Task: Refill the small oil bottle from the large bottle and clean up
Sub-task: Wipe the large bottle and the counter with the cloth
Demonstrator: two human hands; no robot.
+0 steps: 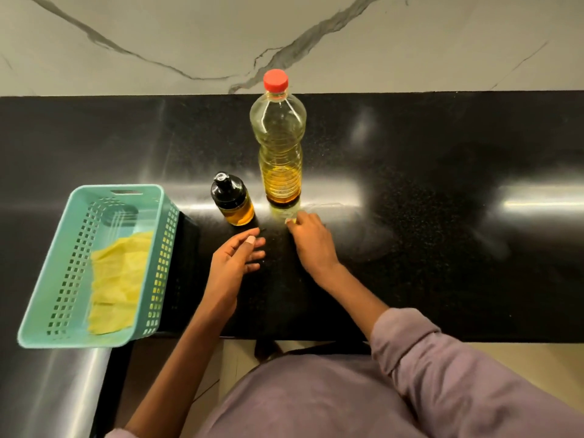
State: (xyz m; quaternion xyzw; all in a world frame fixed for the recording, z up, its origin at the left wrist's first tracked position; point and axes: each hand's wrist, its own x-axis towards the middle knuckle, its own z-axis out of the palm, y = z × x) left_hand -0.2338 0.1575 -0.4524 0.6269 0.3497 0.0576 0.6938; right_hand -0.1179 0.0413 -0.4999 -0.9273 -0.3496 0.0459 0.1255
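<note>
A large bottle [279, 143] stands upright on the black counter [426, 184], toward the back, near the marbled wall [158, 36]. It is clear ribbed plastic with a red cap [276, 80] screwed on, and yellow oil fills it from the base up to the shoulder; the oil looks deeper amber low down. Just to its left and nearer the person stands the small bottle [233, 203], also upright and apart from the large one. It is squat, with a black dome top and spout, and amber oil shows through the clear lower part.

The left hand [235, 263] hovers just in front of the small bottle, palm turned inward, fingers loosely spread and holding nothing. The right hand [311, 240] lies low over the counter in front of the large bottle's base, fingers bent downward with the tips at or near the surface; whether they pinch anything is hard to tell, as the fingertips are blurred against the bottle's reflection.

At the left edge a teal perforated basket [50, 311] sits on the counter, with a yellow cloth [117, 279] lying inside it. The right arm wears a mauve sleeve [442, 358] rolled up the forearm.
</note>
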